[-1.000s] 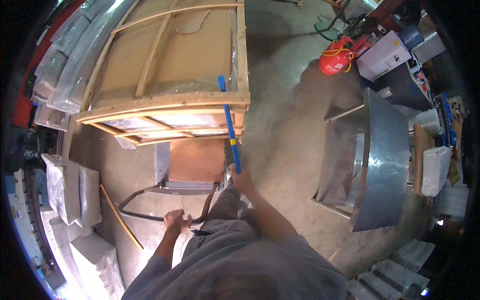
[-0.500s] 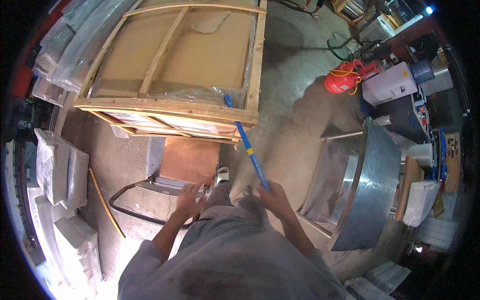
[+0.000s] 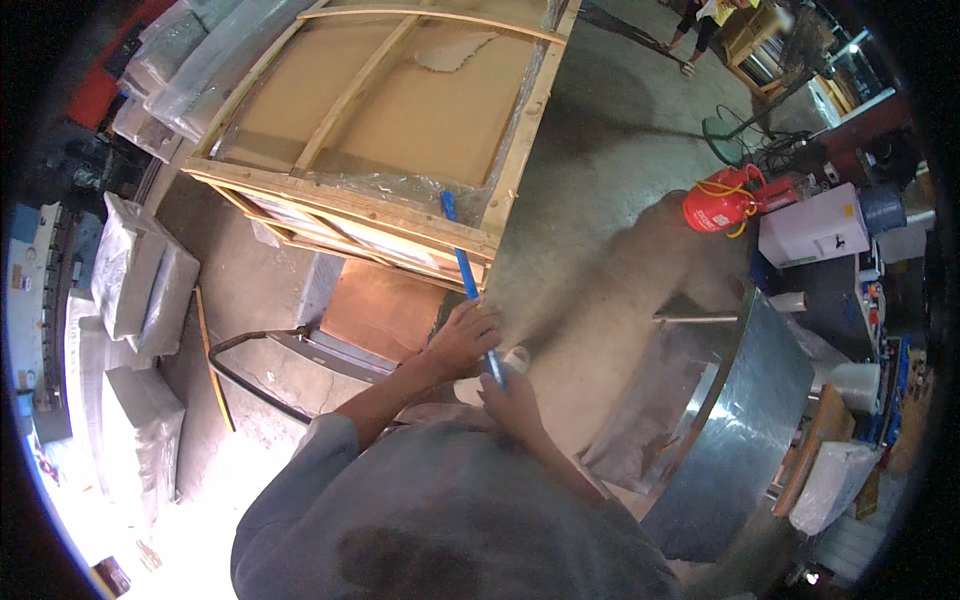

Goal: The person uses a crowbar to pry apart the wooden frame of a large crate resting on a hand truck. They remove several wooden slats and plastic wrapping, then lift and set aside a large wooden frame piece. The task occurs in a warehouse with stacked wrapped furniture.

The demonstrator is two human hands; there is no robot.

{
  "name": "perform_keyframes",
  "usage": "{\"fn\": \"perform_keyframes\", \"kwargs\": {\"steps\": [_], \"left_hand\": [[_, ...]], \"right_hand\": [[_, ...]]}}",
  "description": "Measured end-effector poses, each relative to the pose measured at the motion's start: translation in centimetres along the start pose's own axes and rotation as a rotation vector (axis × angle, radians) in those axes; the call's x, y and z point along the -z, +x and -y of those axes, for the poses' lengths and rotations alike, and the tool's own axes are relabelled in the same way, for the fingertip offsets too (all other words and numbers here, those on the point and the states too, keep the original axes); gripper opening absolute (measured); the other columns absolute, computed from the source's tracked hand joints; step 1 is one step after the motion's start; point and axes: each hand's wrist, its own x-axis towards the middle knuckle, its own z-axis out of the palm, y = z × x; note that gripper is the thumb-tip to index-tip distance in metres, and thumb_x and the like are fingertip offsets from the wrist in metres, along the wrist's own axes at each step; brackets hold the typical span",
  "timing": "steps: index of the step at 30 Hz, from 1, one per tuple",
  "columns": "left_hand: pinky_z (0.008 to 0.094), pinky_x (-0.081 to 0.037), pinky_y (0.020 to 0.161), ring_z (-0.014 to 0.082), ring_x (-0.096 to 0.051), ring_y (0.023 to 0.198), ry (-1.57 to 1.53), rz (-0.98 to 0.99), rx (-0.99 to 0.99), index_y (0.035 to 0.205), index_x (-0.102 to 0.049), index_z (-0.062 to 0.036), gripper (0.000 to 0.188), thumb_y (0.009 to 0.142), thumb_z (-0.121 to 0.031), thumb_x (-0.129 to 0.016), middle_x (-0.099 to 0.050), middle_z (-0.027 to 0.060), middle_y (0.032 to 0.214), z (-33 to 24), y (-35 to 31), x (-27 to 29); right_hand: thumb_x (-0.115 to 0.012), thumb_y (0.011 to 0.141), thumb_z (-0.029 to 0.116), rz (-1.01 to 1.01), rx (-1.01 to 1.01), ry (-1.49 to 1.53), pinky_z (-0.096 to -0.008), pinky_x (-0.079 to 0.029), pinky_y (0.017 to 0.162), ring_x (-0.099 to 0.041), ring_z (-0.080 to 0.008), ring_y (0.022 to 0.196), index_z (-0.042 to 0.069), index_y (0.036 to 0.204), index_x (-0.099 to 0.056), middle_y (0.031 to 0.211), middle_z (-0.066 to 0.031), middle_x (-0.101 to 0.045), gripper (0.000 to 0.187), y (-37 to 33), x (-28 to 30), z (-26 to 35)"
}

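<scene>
A long blue pry bar [image 3: 464, 268] slants up from my hands, its far end touching the near top edge of a large wooden crate [image 3: 330, 200]. My left hand [image 3: 463, 338] is closed around the bar's middle. Lower down, my right hand [image 3: 512, 398] grips the near end, slightly blurred. Plastic film and brown board, torn near the far side, show between the crate's slats. Beneath the crate's near side sits a flat copper-brown board [image 3: 380, 312] on a low cart with a dark tubular handle [image 3: 238, 362].
Wrapped slabs [image 3: 140, 280] stack at my left beside a thin yellow strip [image 3: 213, 370] on the floor. To my right are an overturned metal table [image 3: 740, 420], a red tank [image 3: 715, 208] and a white box [image 3: 815, 225]. Another person [image 3: 695, 30] stands far off.
My left hand has moved right and up from open beside the bar to a grip on it. The view has turned, and the crate appears tilted and shifted right.
</scene>
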Motion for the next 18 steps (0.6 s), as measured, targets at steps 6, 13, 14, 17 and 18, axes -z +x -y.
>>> {"fn": "perform_keyframes", "kwargs": {"steps": [6, 13, 14, 17, 18], "left_hand": [[0.039, -0.044, 0.066, 0.0264, -0.056, 0.069, -0.079, -0.231, -0.132, 0.067, -0.05, -0.0108, 0.026, 0.073, -0.018, -0.074, -0.05, 0.0054, 0.068, 0.7, 3.9, 0.1], [0.0404, -0.039, 0.055, 0.0291, -0.051, 0.055, -0.207, -0.375, -0.093, 0.06, -0.047, -0.0099, 0.027, 0.074, -0.012, -0.07, -0.045, 0.006, 0.058, 0.5, 6.6, 1.8], [0.0409, -0.039, 0.054, 0.0299, -0.051, 0.054, -0.208, -0.379, -0.074, 0.06, -0.048, -0.0097, 0.026, 0.074, -0.012, -0.07, -0.045, 0.0062, 0.057, 0.4, 7.0, 2.3], [0.0418, -0.04, 0.055, 0.0306, -0.053, 0.055, -0.272, -0.332, -0.075, 0.061, -0.051, -0.0108, 0.022, 0.073, -0.013, -0.07, -0.049, 0.0064, 0.058, 0.4, 7.9, 4.3], [0.042, -0.04, 0.055, 0.0306, -0.054, 0.056, -0.278, -0.315, -0.066, 0.061, -0.051, -0.0109, 0.022, 0.073, -0.013, -0.069, -0.049, 0.0065, 0.058, 0.5, 8.0, 4.9]], "right_hand": [[-0.061, 0.093, 0.034, 0.094, 0.232, -0.062, -0.0486, -0.05, 0.076, -0.067, -0.0422, 0.086, 0.005, 0.134, -0.049, 0.092, -0.0233, -0.066, 0.052, -3.3, 5.4, 6.3], [-0.064, 0.092, 0.035, 0.398, -0.018, 0.16, -0.0386, -0.051, 0.069, -0.064, -0.0236, 0.076, 0.002, 0.117, -0.057, 0.085, -0.0122, -0.064, 0.042, -1.8, 8.0, 8.8], [-0.065, 0.092, 0.039, 0.418, -0.08, 0.168, -0.0391, -0.052, 0.072, -0.065, -0.0245, 0.08, 0.003, 0.11, -0.062, 0.088, -0.0135, -0.066, 0.041, -1.9, 8.6, 9.5], [-0.062, 0.093, 0.039, 0.394, -0.133, 0.253, -0.0368, -0.049, 0.062, -0.062, -0.0198, 0.068, 0.004, 0.095, -0.063, 0.075, -0.0086, -0.062, 0.035, -2.1, 9.2, 12.7], [-0.062, 0.093, 0.033, 0.417, -0.114, 0.321, -0.0351, -0.046, 0.06, -0.058, -0.0179, 0.066, 0.005, 0.093, -0.059, 0.074, -0.0062, -0.058, 0.028, -2.4, 9.4, 13.7]]}}
